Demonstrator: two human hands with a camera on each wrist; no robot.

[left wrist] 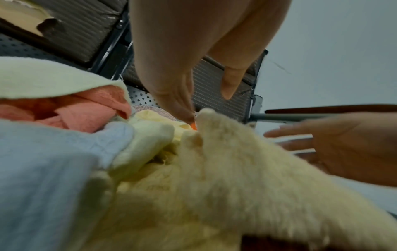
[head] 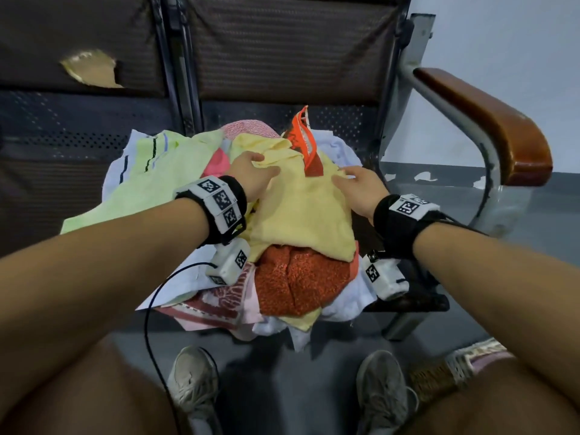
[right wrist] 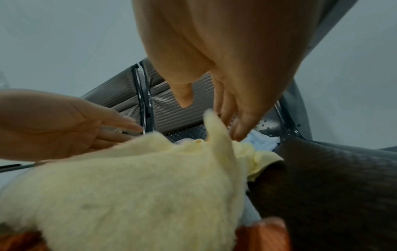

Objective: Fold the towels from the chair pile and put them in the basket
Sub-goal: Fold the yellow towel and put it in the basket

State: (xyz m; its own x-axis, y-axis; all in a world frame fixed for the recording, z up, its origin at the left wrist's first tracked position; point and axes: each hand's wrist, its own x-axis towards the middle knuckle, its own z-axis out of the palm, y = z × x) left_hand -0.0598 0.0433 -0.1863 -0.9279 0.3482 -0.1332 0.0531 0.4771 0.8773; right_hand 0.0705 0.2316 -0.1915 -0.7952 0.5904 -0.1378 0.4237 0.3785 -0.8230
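Both hands reach over a heap of towels on a chair seat (head: 408,296). Left hand (head: 252,175) lies at the far left part of the yellow towel (head: 301,208), fingers extended and loosely spread, the fingertips touching a raised fold of the cloth; in the left wrist view the fingers (left wrist: 178,105) point down at the towel's edge without closing round it. Right hand (head: 361,186) sits at the towel's right side, fingers straight and relaxed, tips on or just above the fabric; the right wrist view shows them (right wrist: 240,129) beside an upstanding ridge of the yellow cloth, gripping nothing that I can make out.

That yellow towel lies on top of the pile, draped over an orange-red textured towel (head: 298,281) at the near edge. An orange patterned cloth (head: 306,142) sticks up behind it. A pale green towel (head: 150,180) spreads to the left, with a pink one (head: 216,163) showing between it and the yellow. White and pink printed cloths (head: 219,306) hang off the seat front. A brown armrest (head: 489,120) curves at the right. Part of a woven basket (head: 439,378) shows on the floor near the person's right leg
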